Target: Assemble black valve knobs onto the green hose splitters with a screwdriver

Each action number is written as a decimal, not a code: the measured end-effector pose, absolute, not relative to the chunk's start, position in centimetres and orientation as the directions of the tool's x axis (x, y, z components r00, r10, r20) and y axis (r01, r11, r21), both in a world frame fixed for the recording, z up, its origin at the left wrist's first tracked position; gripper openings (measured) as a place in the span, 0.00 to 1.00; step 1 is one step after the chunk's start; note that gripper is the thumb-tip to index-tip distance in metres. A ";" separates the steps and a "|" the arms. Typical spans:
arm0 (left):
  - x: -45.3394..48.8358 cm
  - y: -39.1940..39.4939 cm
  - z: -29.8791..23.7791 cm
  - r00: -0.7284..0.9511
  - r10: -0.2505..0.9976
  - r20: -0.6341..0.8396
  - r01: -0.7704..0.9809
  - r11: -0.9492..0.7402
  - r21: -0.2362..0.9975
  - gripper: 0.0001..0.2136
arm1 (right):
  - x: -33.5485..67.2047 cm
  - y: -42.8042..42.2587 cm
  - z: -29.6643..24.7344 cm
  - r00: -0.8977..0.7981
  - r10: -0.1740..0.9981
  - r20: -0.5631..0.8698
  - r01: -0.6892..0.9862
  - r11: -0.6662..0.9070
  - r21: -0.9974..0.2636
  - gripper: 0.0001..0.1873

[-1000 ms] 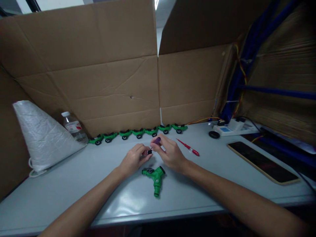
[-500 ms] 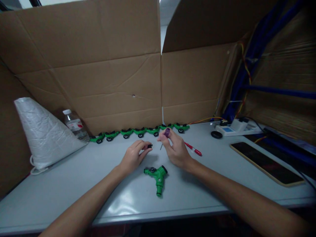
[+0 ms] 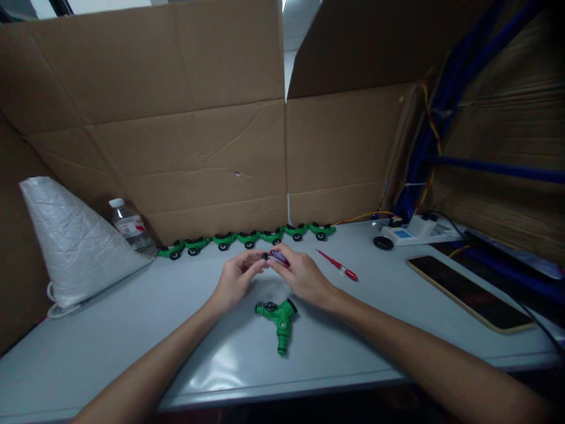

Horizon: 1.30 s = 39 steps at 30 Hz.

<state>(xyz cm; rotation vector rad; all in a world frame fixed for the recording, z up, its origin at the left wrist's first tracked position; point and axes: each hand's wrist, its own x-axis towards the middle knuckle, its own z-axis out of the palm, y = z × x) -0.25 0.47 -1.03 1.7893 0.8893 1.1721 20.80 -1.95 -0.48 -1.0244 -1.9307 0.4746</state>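
My left hand (image 3: 236, 279) pinches a small black part (image 3: 265, 257) between thumb and fingertips. My right hand (image 3: 300, 274) is closed around a small purple-handled screwdriver (image 3: 279, 257), held low with its tip at the black part. Both hands meet just above the grey table (image 3: 132, 330). A green Y-shaped hose connector (image 3: 278, 318) lies on the table directly in front of the hands, untouched.
A row of several green connectors (image 3: 247, 238) lines the cardboard back wall. A red screwdriver (image 3: 339, 266) lies right of my hands. A white bag (image 3: 73, 241) and a water bottle (image 3: 128, 227) stand at the left; a phone (image 3: 468, 291) and a power strip (image 3: 410, 231) at the right.
My right hand had lifted the purple screwdriver upright and away from the left hand; now it has come back down and left, tip meeting the black part.
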 end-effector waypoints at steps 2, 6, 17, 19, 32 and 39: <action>-0.2 0.5 -0.9 0.319 0.878 0.357 0.122 -0.411 0.903 0.18 | 20.8 -1.7 -0.7 -0.290 0.799 0.527 0.498 0.596 -0.630 0.08; -0.2 0.4 -0.7 0.325 0.881 0.345 0.116 -0.399 0.909 0.18 | 20.8 -1.3 -1.0 -0.305 0.789 0.533 0.522 0.607 -0.599 0.10; -0.6 1.2 -1.0 0.359 0.886 0.294 0.145 -0.364 0.920 0.20 | 21.2 -1.6 -0.3 -0.275 0.795 0.541 0.587 0.585 -0.560 0.07; -0.9 1.6 -1.3 0.345 0.892 0.293 0.181 -0.369 0.912 0.20 | 21.6 -1.6 0.1 -0.272 0.807 0.525 0.614 0.565 -0.551 0.05; -2.3 1.7 -1.2 0.532 0.756 0.382 0.602 -0.655 0.457 0.14 | 24.3 0.4 0.4 -0.228 0.960 0.161 0.955 0.253 -0.153 0.15; -2.2 2.6 -2.1 0.581 0.736 0.349 0.586 -0.675 0.448 0.13 | 25.1 1.0 0.2 -0.207 0.965 0.162 0.959 0.232 -0.161 0.14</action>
